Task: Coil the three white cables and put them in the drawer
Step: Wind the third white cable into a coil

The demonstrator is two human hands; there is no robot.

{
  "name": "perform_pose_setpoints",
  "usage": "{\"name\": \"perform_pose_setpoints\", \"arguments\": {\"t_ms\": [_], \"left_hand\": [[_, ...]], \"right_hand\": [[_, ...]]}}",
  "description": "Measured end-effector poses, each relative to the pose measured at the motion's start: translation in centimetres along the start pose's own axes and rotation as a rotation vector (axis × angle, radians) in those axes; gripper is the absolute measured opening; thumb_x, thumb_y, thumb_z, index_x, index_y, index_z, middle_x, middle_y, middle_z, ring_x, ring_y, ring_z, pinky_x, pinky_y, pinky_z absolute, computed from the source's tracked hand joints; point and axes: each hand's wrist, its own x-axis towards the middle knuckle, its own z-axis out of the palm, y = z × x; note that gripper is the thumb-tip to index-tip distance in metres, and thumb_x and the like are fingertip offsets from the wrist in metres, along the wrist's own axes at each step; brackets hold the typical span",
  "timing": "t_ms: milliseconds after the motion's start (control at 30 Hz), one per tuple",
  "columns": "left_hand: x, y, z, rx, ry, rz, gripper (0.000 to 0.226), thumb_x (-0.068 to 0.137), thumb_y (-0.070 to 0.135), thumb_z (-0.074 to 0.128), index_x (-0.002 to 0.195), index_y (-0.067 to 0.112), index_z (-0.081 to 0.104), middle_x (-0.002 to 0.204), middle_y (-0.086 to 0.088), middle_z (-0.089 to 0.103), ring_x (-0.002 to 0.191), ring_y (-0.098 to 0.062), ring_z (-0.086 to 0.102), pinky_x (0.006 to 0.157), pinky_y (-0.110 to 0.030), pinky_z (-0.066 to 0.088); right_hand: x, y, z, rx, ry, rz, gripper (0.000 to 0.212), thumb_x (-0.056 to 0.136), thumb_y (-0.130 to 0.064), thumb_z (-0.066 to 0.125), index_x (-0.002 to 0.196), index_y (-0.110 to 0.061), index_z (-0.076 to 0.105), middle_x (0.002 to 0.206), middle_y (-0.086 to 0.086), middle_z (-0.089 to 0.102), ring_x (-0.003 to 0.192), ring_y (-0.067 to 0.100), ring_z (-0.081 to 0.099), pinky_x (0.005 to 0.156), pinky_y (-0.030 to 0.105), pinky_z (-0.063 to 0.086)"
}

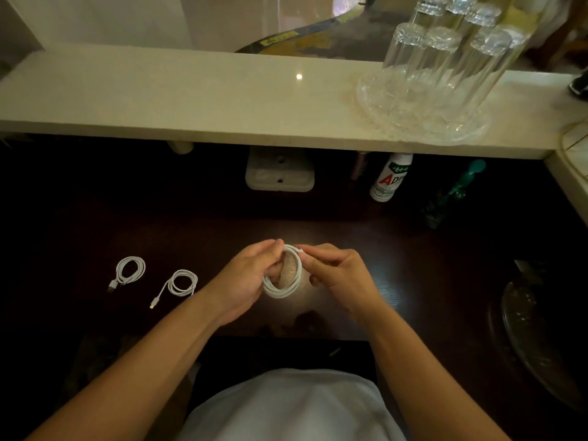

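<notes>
A coiled white cable (283, 292) is held above the dark desk (95, 224) between both hands. My left hand (248, 278) grips the coil with fingers through its ring. My right hand (337, 275) pinches the cable's end at the top of the coil. Two other white cables lie coiled on the desk to the left: one (129, 270) farther left with a plug end, one (181, 284) nearer my left forearm with its connector trailing toward me. The drawer is not visible.
A pale stone shelf (191, 90) runs above the desk, carrying a glass tray (413, 128) of upturned glasses. Under it stand a white bottle (389, 179), a green bottle (451, 195) and a white box (280, 173). A glass dish (541, 338) sits at right.
</notes>
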Motion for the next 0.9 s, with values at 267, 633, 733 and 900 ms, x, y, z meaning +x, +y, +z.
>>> {"name": "perform_pose_setpoints", "arguments": {"t_ms": [267,633,733,900], "left_hand": [[-0.5,-0.6,0.6,0.133,-0.005,-0.011,0.033,0.105,0.030,0.039,0.093,0.005,0.057,0.054,0.014,0.052,0.055,-0.002,0.051,0.068,-0.020,0.040],[-0.2,-0.8,0.3,0.384,0.128,0.072,0.040,0.102,0.037,0.043,0.094,0.001,0.059,0.077,-0.005,0.055,0.072,-0.016,0.050,0.070,-0.033,0.042],[-0.4,-0.4,-0.1,0.395,0.071,0.067,0.041,0.101,0.039,0.045,0.095,0.002,0.060,0.079,-0.013,0.056,0.075,-0.021,0.052,0.072,-0.036,0.042],[-0.3,-0.9,-0.6,0.380,0.095,0.068,0.041,0.100,0.042,0.044,0.100,0.005,0.062,0.084,-0.020,0.062,0.079,-0.030,0.060,0.076,-0.038,0.049]], "right_hand": [[-1.3,-1.5,0.9,-0.259,-0.106,0.002,0.016,0.092,-0.033,0.064,0.102,-0.037,0.077,0.086,-0.007,0.077,0.082,0.001,0.069,0.079,0.026,0.054],[-1.7,-2.1,1.2,-0.050,-0.122,0.135,0.021,0.082,-0.010,0.075,0.103,-0.010,0.072,0.094,0.009,0.078,0.091,0.022,0.074,0.091,0.040,0.056],[-1.6,-2.0,0.6,0.110,-0.178,0.209,0.025,0.082,0.001,0.073,0.107,-0.001,0.069,0.100,0.017,0.076,0.093,0.025,0.073,0.084,0.033,0.052],[-1.7,-2.3,-0.4,0.243,-0.301,0.273,0.041,0.076,0.010,0.073,0.116,0.006,0.064,0.114,0.031,0.067,0.100,0.036,0.063,0.090,0.040,0.046]]}}
